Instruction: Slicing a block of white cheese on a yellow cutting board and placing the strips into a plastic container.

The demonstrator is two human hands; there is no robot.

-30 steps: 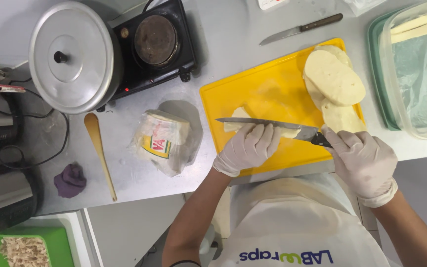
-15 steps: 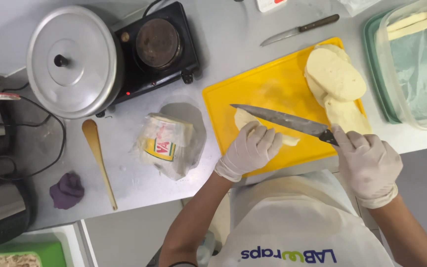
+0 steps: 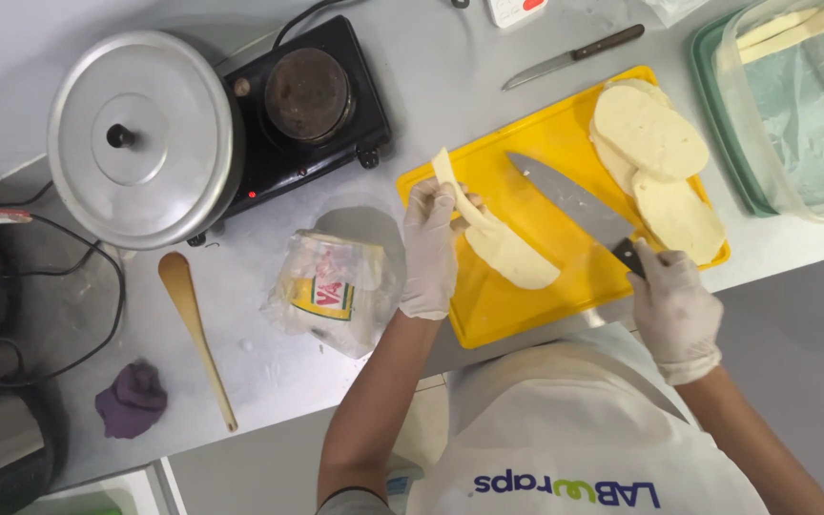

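Observation:
My left hand, in a white glove, pinches a thin pale strip of dough and lifts it off the larger flat dough piece on the yellow cutting board. My right hand, also gloved, grips the dark handle of a large chef's knife, whose blade points up and left above the board, clear of the dough. Several flat oval dough pieces are stacked at the board's right end.
A big lidded metal pot and a black hotplate stand at the back left. A plastic bag, a wooden spoon, a purple lump, a small knife and a green-rimmed clear tub lie around the board.
The knife has lifted off the dough and swung away to the right. My left hand has pulled a cut strip up and away from the dough piece.

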